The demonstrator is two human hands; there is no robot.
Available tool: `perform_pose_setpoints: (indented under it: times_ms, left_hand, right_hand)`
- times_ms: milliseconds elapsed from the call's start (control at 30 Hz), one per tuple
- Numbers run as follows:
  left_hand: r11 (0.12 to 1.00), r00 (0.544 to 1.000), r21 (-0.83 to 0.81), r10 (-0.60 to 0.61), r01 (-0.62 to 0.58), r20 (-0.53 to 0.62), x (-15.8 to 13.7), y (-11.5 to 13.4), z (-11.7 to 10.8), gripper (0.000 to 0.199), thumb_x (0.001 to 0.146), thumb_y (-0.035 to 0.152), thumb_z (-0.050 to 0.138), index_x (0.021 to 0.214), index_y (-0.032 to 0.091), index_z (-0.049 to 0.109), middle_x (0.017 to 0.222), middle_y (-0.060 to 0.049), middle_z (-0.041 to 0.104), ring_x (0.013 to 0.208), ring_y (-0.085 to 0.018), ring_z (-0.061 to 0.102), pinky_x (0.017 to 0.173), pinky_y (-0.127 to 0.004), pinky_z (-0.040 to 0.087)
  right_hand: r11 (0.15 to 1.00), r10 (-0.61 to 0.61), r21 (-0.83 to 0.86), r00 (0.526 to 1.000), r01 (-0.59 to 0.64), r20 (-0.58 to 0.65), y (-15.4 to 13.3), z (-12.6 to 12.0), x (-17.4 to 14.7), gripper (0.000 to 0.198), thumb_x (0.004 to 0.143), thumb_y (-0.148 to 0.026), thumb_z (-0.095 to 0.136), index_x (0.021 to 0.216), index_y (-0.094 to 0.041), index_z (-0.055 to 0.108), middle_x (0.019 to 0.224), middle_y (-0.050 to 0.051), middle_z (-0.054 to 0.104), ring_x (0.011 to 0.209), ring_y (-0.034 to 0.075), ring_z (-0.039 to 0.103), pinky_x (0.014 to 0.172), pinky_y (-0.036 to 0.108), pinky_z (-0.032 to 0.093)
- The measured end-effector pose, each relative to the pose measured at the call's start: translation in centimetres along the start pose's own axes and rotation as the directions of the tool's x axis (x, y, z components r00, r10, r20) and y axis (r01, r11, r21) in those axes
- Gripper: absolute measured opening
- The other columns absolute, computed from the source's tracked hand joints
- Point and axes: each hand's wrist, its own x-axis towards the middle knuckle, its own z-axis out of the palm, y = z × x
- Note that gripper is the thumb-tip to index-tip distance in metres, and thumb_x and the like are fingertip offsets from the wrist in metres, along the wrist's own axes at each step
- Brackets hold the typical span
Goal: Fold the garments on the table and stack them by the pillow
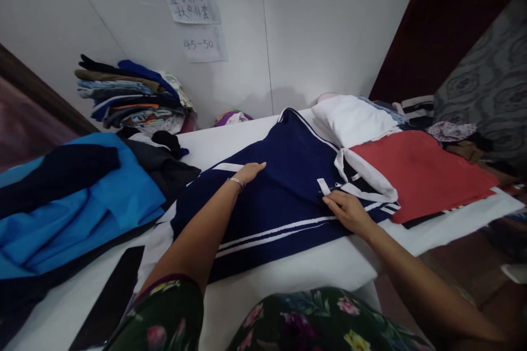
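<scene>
A navy blue jacket (284, 170) with white stripes and a white collar lies spread across the white table, its collar end to the right. My left hand (249, 172), with a bracelet at the wrist, rests on the jacket's middle with its visible fingers stretched out. Near the collar, my right hand (349, 210) has its thumb and fingers closed on the jacket's front edge, beside the zipper. A small white tab (323, 186) sticks up by those fingertips. The undersides of both hands are hidden.
Bright blue and black garments (119, 192) lie heaped at left, near a dark flat object (113, 296). Behind them rises a stack of folded clothes (135, 98). Right of the jacket are red (424, 170) and white garments (358, 118). Handwritten papers (193, 3) hang on the wall.
</scene>
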Motion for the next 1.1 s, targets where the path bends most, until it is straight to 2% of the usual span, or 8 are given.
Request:
perform_pose_setpoints:
  times_ms: [167,333,467,600,733,867,967,1100]
  left_hand:
    - [0.968,0.999,-0.251,0.032,-0.02,0.042,-0.5,0.2,-0.5,0.042,0.065,0.062,0.063,0.068,0.02,0.055,0.067,0.0,0.063,0.063,-0.016,0.059,0.061,-0.027,0.048]
    - [0.909,0.997,-0.414,0.026,-0.055,-0.075,-0.1,0.0,-0.5,0.039,0.057,0.051,0.074,0.07,0.019,0.056,0.061,0.003,0.059,0.056,-0.013,0.055,0.058,-0.027,0.047]
    - [0.94,0.988,-0.335,0.017,-0.069,-0.156,0.5,-0.8,0.2,0.026,0.066,0.041,0.07,0.074,0.019,0.058,0.063,0.004,0.06,0.059,-0.012,0.056,0.063,-0.025,0.046]
    - [0.983,0.973,-0.173,0.019,-0.059,-0.228,0.6,-1.9,1.6,0.013,0.072,0.031,0.066,0.071,0.02,0.058,0.061,0.004,0.06,0.063,-0.013,0.056,0.066,-0.026,0.044]
    - [0.997,0.956,-0.024,0.059,-0.069,-0.289,0.0,-2.2,2.5,0.009,0.077,0.031,0.062,0.075,0.022,0.061,0.073,0.001,0.066,0.078,-0.017,0.06,0.075,-0.027,0.043]
    - [0.988,0.936,0.131,0.119,-0.08,-0.331,-0.3,-2.4,2.5,0.013,0.082,0.033,0.057,0.082,0.022,0.063,0.082,0.0,0.069,0.083,-0.017,0.061,0.076,-0.026,0.043]
    - [0.976,0.932,0.207,0.137,-0.069,-0.335,-0.2,-2.4,2.6,0.017,0.084,0.036,0.055,0.086,0.023,0.064,0.085,-0.001,0.07,0.083,-0.017,0.062,0.074,-0.026,0.043]
    - [0.948,0.92,0.318,0.12,0.006,-0.374,-0.4,-2.1,2.8,0.022,0.085,0.042,0.051,0.088,0.024,0.064,0.092,-0.002,0.07,0.088,-0.02,0.063,0.074,-0.028,0.043]
  right_hand:
    - [0.978,0.205,-0.006,0.965,-0.207,0.163,2.4,-1.1,2.2,0.027,0.091,-0.035,0.045,0.086,-0.022,0.068,0.081,0.002,0.068,0.074,0.018,0.061,0.069,0.029,0.044]
    - [0.967,0.237,-0.163,0.926,-0.196,0.293,3.3,-1.2,4.0,0.023,0.082,-0.038,0.059,0.094,-0.021,0.069,0.091,0.005,0.068,0.077,0.019,0.061,0.07,0.027,0.043]
    - [0.966,0.224,-0.193,0.93,-0.172,0.292,3.3,-0.8,4.2,0.013,0.081,-0.031,0.058,0.078,-0.021,0.065,0.076,0.002,0.065,0.069,0.016,0.057,0.063,0.026,0.038]
    - [0.962,0.271,0.0,0.948,-0.275,0.168,4.3,-0.8,4.2,0.027,0.084,-0.04,0.049,0.07,-0.02,0.059,0.063,-0.001,0.059,0.06,0.014,0.052,0.058,0.026,0.038]
    - [0.952,0.295,0.046,0.95,-0.301,0.104,5.0,-1.3,3.9,0.038,0.085,-0.049,0.046,0.063,-0.02,0.056,0.059,-0.002,0.057,0.058,0.014,0.051,0.059,0.026,0.038]
    - [0.947,0.302,0.095,0.951,-0.308,0.067,4.9,-2.4,1.9,0.039,0.087,-0.052,0.047,0.075,-0.019,0.064,0.067,-0.001,0.062,0.059,0.014,0.052,0.057,0.026,0.04]
    - [0.968,0.239,0.061,0.968,-0.243,0.072,4.8,-3.0,-0.1,0.03,0.086,-0.047,0.054,0.086,-0.02,0.066,0.08,0.001,0.066,0.068,0.016,0.057,0.063,0.027,0.043]
    - [0.96,0.256,-0.114,0.966,-0.257,-0.03,5.4,-2.8,-1.6,0.027,0.09,-0.041,0.05,0.082,-0.021,0.066,0.079,0.002,0.066,0.069,0.017,0.059,0.063,0.028,0.042]
